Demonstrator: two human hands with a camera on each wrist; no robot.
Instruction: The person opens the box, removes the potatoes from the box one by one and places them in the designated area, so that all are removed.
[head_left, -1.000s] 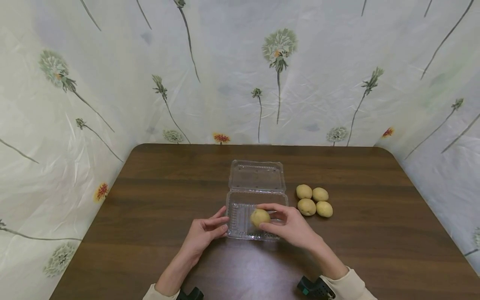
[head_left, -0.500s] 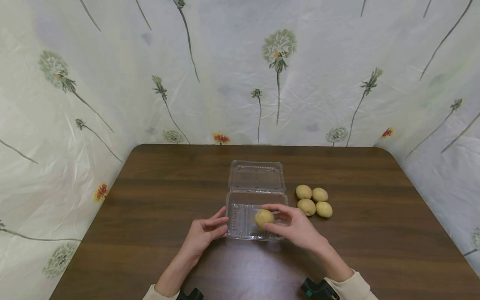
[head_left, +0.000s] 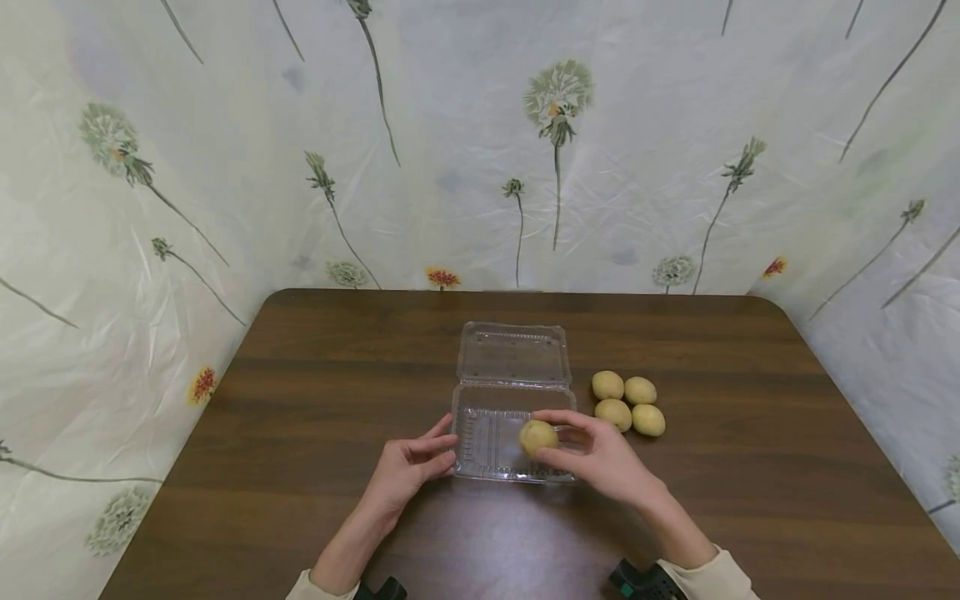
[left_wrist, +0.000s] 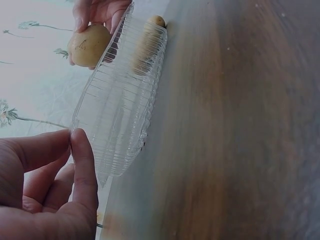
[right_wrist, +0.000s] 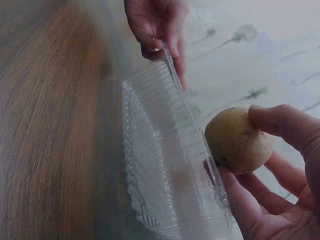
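Note:
A clear plastic clamshell box (head_left: 480,442) stands on the table, its lid (head_left: 513,354) folded back away from me. My left hand (head_left: 408,471) pinches the box's left rim between thumb and finger, plain in the left wrist view. Over the right part of the box, my right hand (head_left: 603,458) holds a yellow potato (head_left: 537,438) between thumb and fingers. Both wrist views show this potato (right_wrist: 239,140) at rim height, above the box floor. Several more potatoes (head_left: 613,413) sit grouped on the table to the right of the box.
The brown wooden table (head_left: 337,367) has rounded far corners. A sheet with printed dandelions (head_left: 558,96) hangs behind it and along both sides. Dark wrist devices (head_left: 645,581) show at both cuffs.
My right hand has moved slightly to the right over the box with the potato in its grip. The left hand, the box and the grouped potatoes stay put.

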